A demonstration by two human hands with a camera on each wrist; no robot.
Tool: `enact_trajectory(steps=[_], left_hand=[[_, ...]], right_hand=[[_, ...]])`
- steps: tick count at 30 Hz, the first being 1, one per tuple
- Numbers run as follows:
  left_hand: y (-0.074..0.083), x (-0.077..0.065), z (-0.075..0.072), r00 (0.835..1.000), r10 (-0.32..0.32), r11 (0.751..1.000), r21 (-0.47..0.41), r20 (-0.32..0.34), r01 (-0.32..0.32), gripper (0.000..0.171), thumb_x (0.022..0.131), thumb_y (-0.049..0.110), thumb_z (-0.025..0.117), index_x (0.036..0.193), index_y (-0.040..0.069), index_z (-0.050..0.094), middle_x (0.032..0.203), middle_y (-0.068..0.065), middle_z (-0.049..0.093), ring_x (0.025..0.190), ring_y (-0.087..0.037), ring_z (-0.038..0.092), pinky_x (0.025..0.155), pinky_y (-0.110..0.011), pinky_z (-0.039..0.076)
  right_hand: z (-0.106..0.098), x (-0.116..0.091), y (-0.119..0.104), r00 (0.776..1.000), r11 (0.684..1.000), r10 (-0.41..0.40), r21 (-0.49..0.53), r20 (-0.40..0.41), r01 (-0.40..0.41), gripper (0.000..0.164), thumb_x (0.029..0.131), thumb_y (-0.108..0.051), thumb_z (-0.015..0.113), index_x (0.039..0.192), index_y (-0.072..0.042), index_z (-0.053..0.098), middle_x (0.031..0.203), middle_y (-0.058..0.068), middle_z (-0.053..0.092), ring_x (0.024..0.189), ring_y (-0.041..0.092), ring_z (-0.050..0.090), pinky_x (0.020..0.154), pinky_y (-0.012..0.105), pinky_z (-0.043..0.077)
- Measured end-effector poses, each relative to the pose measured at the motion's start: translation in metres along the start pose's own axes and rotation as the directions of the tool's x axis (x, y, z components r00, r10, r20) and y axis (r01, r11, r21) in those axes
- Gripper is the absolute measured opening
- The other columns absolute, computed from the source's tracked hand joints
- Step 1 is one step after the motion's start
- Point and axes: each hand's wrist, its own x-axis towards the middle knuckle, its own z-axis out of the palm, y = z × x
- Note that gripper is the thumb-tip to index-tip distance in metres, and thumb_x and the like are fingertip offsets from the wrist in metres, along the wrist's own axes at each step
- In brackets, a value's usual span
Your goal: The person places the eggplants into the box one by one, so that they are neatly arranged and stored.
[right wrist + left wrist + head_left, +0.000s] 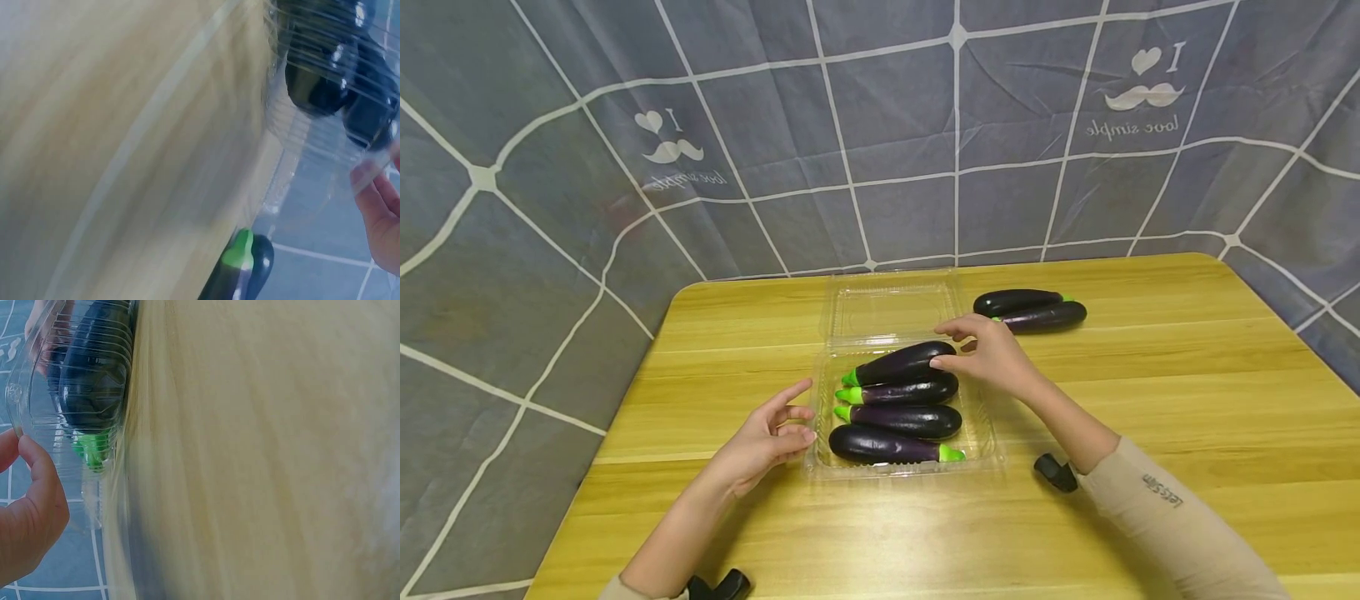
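An open clear plastic box [981,463] holds several dark purple eggplants with green caps. At its far side, the topmost eggplant [895,364] has its blunt end between the thumb and fingers of my right hand [992,358]. The thumb lies over its dark skin, and the fingers bend round the far end. My left hand [767,446] is at the box's left rim, fingers spread loosely and fingertips right at the plastic edge. The left wrist view shows that hand's fingertips [31,450] against the rim beside a green cap [92,450].
The box's clear lid [891,304] lies folded back behind it. Two more eggplants [1045,317] lie on the wooden table [1150,375] at the back right. A grey curtain [895,125] with white lines hangs behind the table and down its left side.
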Motion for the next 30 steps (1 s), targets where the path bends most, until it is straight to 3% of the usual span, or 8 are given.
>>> enact_trajectory(steps=[13,19,30], left_hand=[[-0.001,0.001,0.000,1.000,-0.011,1.000,0.003,-0.008,0.011,0.077,0.086,0.000,0.060,0.149,0.008,0.017,0.108,-0.006,0.043,0.085,-0.010,0.054,0.076,-0.026,0.048],[-0.003,0.001,0.000,1.000,-0.016,1.000,-0.008,-0.012,0.016,0.077,0.086,-0.002,0.059,0.149,0.009,0.017,0.108,-0.006,0.044,0.084,-0.010,0.053,0.074,-0.025,0.048],[-0.003,0.002,-0.001,1.000,-0.005,1.000,-0.017,0.002,0.005,0.077,0.087,-0.002,0.059,0.149,0.008,0.015,0.107,-0.005,0.044,0.082,-0.009,0.053,0.072,-0.023,0.048]], right_hand=[[-0.026,-0.010,0.011,0.997,0.996,0.070,0.050,-0.035,-0.068,0.042,0.077,-0.020,0.077,0.114,-0.003,0.065,0.113,0.016,0.062,0.099,0.028,0.058,0.080,0.038,0.051],[-0.036,-0.016,0.020,0.989,0.982,0.141,0.134,-0.041,-0.135,0.044,0.079,-0.023,0.075,0.116,-0.003,0.063,0.115,0.018,0.060,0.103,0.033,0.056,0.084,0.041,0.048],[-0.059,-0.027,0.032,0.987,0.984,0.146,0.112,-0.073,-0.138,0.045,0.080,-0.015,0.074,0.118,0.004,0.059,0.114,0.021,0.059,0.101,0.032,0.057,0.078,0.021,0.049]])
